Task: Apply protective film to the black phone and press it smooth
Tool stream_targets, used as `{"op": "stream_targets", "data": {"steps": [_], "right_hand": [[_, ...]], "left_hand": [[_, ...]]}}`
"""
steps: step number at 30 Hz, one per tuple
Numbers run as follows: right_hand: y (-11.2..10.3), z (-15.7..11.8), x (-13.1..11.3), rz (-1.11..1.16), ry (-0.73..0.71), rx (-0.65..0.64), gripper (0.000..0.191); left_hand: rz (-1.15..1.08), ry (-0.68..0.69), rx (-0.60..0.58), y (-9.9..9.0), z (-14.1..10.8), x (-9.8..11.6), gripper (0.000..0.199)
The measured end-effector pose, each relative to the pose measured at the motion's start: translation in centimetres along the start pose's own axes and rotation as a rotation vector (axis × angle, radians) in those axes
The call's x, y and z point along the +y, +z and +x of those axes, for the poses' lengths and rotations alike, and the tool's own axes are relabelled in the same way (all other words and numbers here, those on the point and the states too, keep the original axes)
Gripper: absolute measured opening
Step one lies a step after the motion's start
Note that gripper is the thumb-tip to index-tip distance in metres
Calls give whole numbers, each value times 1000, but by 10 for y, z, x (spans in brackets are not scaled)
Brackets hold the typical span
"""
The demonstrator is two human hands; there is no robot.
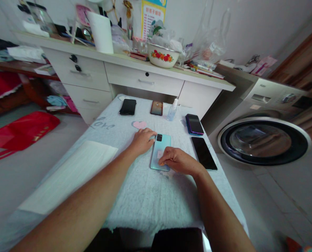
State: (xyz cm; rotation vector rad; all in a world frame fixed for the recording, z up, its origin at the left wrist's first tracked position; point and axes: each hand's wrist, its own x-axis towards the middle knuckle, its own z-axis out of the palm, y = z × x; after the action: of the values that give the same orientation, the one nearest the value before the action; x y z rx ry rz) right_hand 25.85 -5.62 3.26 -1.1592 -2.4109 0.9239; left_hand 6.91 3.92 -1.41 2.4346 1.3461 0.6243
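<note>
A light blue-green smartphone (165,140) lies back up on the cloth-covered table, its dark camera block at the upper left corner. My left hand (143,140) rests flat at the phone's left edge, fingers stretched out and fingertips near the camera block. Over the lower half of the phone's back, my right hand (177,160) is closed with its fingers curled down against the surface. A small pale patch (159,154) shows beside those fingers; I cannot tell whether it is a label or a wipe. Whatever the right fingers hold is hidden.
A black phone (204,153) and stacked phones (194,124) lie on the right. Further back are a clear spray bottle (172,110), a brown phone or case (156,108) and a black phone (128,107). A white sheet (71,175) lies left; a washing machine (261,105) stands right.
</note>
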Motion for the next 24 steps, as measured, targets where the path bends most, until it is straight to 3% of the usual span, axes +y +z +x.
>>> {"op": "stream_targets", "data": {"steps": [8,16,24], "right_hand": [[4,4,2,-117,0,106,23],[5,4,0,-136,-53,60,20],[5,5,-4,-6,-70,-24,25]], "left_hand": [[2,15,8,2,1,-3,30],[-5,1,7,1,1,-2,31],[-5,-5,9,0,0,0,31]]}}
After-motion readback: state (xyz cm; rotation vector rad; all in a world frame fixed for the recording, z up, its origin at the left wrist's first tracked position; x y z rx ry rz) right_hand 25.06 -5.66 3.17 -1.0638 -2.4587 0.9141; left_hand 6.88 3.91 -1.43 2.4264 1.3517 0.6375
